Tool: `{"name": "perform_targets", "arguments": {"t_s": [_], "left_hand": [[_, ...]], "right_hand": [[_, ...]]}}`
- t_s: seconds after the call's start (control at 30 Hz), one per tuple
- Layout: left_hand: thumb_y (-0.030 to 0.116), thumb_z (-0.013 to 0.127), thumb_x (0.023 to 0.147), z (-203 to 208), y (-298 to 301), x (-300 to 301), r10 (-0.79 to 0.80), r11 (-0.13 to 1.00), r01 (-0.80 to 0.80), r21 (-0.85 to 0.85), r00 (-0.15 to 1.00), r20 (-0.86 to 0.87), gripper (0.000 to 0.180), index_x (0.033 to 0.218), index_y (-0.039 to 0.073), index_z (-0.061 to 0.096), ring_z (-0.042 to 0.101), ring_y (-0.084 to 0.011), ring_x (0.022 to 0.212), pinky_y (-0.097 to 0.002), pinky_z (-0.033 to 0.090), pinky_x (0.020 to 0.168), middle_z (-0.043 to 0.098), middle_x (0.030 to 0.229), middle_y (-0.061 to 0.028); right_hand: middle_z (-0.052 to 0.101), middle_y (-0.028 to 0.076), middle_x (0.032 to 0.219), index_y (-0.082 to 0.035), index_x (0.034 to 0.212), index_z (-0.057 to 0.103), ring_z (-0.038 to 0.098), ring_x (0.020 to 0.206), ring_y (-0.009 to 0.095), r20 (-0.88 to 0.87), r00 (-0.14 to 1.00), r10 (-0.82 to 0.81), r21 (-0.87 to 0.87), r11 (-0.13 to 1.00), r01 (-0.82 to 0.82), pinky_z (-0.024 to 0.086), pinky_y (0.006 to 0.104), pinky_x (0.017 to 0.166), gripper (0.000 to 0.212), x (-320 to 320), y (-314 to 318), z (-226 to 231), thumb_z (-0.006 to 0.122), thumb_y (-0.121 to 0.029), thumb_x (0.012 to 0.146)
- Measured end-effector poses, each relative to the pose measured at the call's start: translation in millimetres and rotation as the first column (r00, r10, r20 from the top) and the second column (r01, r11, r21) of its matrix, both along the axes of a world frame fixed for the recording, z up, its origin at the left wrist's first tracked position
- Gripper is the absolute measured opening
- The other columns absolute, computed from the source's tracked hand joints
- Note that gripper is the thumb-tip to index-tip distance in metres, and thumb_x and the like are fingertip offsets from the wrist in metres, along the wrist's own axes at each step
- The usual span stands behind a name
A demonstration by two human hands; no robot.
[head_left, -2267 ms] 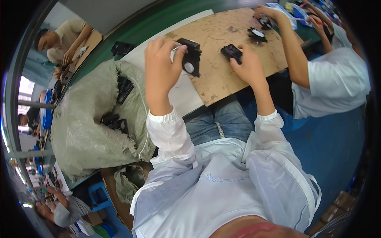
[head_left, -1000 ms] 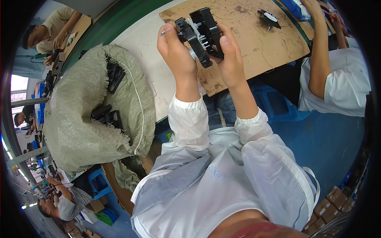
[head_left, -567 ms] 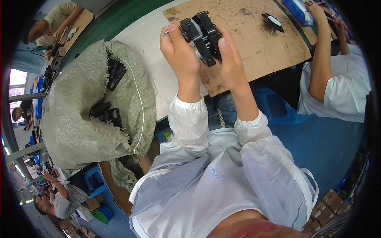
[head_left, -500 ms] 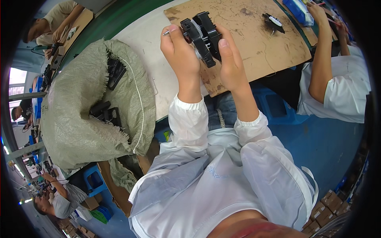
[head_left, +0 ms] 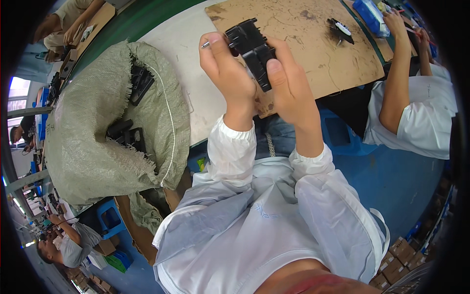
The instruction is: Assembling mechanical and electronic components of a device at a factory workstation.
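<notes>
Above the table's front edge, both my hands grip a black plastic housing (head_left: 253, 48). My left hand (head_left: 226, 73) is closed around its left side, thumb on top. A thin metal tip (head_left: 205, 44) pokes out beside that thumb; whether it belongs to the housing I cannot tell. My right hand (head_left: 293, 81) is closed on the right side, its thumb pressing near the lower end. The housing shows as one ribbed block, tilted, its inside hidden. Farther right on the board lies a black part with a white piece (head_left: 340, 30).
A brown board (head_left: 313, 54) lies on the pale tabletop (head_left: 196, 98). To my left stands a green woven sack (head_left: 83, 137) holding several black plastic parts (head_left: 128, 134). A co-worker's arm (head_left: 395, 83) is at the right, near a blue bag (head_left: 370, 17) and a blue stool (head_left: 342, 132).
Two black halves stood slightly apart with pale gears showing between them; now they look like one block, turned, with the gears out of sight. My hands have come slightly lower.
</notes>
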State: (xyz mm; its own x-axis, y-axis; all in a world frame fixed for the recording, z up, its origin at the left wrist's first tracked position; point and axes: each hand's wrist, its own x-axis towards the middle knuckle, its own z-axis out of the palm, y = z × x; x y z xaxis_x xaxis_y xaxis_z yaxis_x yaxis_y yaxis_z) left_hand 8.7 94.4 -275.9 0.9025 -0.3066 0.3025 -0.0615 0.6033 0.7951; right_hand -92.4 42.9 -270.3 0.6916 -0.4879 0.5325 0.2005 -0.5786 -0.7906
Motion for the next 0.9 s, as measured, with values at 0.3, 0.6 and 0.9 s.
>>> {"name": "perform_targets", "arguments": {"t_s": [0.3, 0.6, 0.9], "left_hand": [[0.022, 0.047, 0.103, -7, -2, 14, 0.013, 0.992, -0.023, 0.126, 0.997, 0.081, 0.021, 0.095, 0.004, 0.056, 0.051, -0.0071, 0.071, -0.0216, 0.043, 0.066, 0.057, 0.081, 0.0002], [0.024, 0.056, 0.095, -3, 83, 74, 0.028, 0.447, -0.597, 0.666, 0.754, 0.656, 0.036, 0.122, 0.000, 0.059, 0.059, -0.0317, 0.097, -0.0425, 0.046, 0.087, 0.064, 0.102, -0.0186], [0.012, 0.064, 0.084, -29, 138, 122, 0.018, -0.283, -0.737, 0.613, 0.635, 0.772, 0.029, 0.113, 0.005, 0.064, 0.053, -0.0411, 0.105, -0.0499, 0.044, 0.090, 0.056, 0.115, -0.0191]], "right_hand": [[0.059, 0.019, 0.124, 0.011, 0.144, 0.035, 0.058, 0.114, 0.023, -0.002, 0.998, 0.061, 0.348, 0.936, -0.057, 0.044, 0.0339, 0.099, 0.059, 10, -4, -12, 0.047, -0.030, 0.103], [0.066, 0.022, 0.102, 0.002, 0.122, 0.053, 0.063, 0.096, 0.038, -0.228, 0.974, 0.000, -0.105, 0.994, -0.025, 0.050, 0.0434, 0.085, 0.039, 128, -130, 6, 0.054, -0.028, 0.096], [0.064, 0.028, 0.108, 0.003, 0.120, 0.052, 0.063, 0.101, 0.042, -0.287, 0.804, -0.520, -0.734, 0.659, 0.164, 0.051, 0.0495, 0.086, 0.042, 297, -265, -36, 0.057, -0.030, 0.095]]}}
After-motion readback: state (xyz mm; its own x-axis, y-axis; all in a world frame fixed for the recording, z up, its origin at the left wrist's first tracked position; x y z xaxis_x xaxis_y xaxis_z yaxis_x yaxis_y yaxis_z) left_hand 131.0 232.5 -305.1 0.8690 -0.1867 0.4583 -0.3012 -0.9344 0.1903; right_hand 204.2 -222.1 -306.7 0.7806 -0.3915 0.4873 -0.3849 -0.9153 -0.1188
